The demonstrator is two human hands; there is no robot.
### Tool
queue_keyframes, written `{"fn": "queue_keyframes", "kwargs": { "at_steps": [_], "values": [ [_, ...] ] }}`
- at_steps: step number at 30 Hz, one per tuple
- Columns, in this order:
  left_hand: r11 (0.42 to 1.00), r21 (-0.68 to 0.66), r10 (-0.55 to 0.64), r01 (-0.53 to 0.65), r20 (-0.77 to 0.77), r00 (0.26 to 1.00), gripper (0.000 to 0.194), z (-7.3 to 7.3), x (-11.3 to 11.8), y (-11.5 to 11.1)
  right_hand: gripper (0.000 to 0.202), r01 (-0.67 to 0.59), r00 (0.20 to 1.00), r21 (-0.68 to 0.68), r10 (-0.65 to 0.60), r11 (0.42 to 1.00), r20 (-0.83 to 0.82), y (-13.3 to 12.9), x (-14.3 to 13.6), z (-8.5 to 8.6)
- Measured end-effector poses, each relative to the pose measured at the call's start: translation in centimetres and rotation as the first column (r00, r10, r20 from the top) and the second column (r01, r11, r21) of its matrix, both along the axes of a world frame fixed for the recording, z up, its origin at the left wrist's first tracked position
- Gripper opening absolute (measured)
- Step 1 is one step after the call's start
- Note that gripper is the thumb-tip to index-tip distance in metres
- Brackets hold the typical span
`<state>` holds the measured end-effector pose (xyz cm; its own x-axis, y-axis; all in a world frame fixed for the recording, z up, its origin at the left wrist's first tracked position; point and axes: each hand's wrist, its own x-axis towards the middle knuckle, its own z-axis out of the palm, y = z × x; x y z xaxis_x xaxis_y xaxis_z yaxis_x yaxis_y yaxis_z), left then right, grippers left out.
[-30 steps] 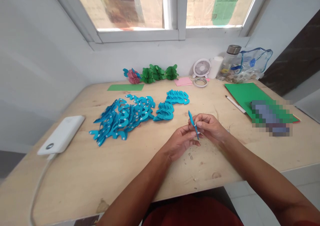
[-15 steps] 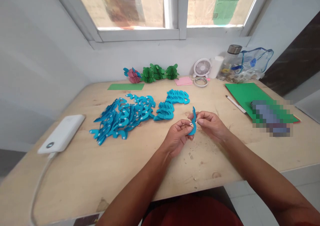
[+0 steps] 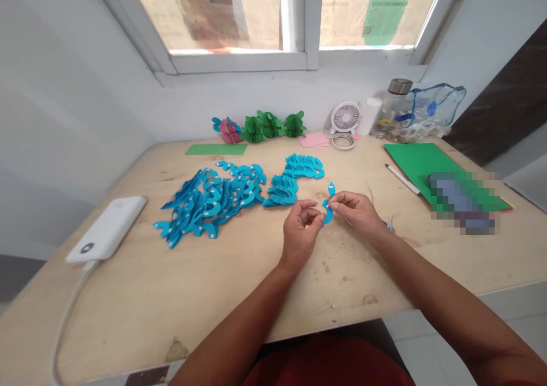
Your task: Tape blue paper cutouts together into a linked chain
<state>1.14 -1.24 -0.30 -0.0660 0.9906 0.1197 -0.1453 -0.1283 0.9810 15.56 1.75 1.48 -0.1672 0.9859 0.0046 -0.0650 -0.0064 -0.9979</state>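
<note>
On the wooden table [image 3: 239, 283], near its front edge, the blue strip [image 3: 328, 218] was held above the surface between both hands. The left hand [image 3: 299, 229] had thumb and forefinger closed on the lower end, its other fingers curled. The right hand [image 3: 356, 212] had thumb and forefinger pinched at the strip's middle. White patches showed on the strip. From where I stood, a loose blue pile [image 3: 213, 198] lay left of centre, with two blue stacks [image 3: 281, 191] beside it. A power bank [image 3: 109, 226] with its cable [image 3: 68, 312] occupied the left side. Paper ornaments [image 3: 269, 125], a fan [image 3: 346, 117] and a bottle [image 3: 387, 111] stood along the white wall [image 3: 188, 106], below a window [image 3: 239, 62]. A pencil [image 3: 403, 179] lay beside the green sheet [image 3: 414, 157] at right.
</note>
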Motion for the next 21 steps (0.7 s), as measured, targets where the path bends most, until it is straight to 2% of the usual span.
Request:
{"fn": "queue_keyframes", "kwargs": {
  "at_steps": [5, 9, 11, 21],
  "values": [
    [0.999, 0.007, 0.046, -0.046, 0.075, 0.996, 0.031, 0.3, 0.03, 0.08, 0.021, -0.047, 0.991, 0.048, 0.041, 0.998, 0.125, -0.23, -0.02, 0.34],
    [0.998, -0.025, 0.063, -0.06, 0.113, 0.992, 0.035, 0.43, -0.17, 0.24, 0.02, -0.116, 0.939, 0.173, 0.052, 0.978, 0.34, -0.54, -0.09, 0.57],
    [0.998, -0.033, 0.056, -0.052, 0.119, 0.991, 0.035, 0.44, -0.24, 0.3, 0.019, -0.14, 0.918, 0.238, 0.035, 0.961, 0.395, -0.61, -0.16, 0.59],
    [0.999, -0.037, 0.029, -0.024, 0.156, 0.987, 0.033, 0.53, -0.17, 0.29, 0.014, -0.147, 0.914, 0.285, 0.02, 0.947, 0.406, -0.42, -0.2, 0.33]
  ]
}}
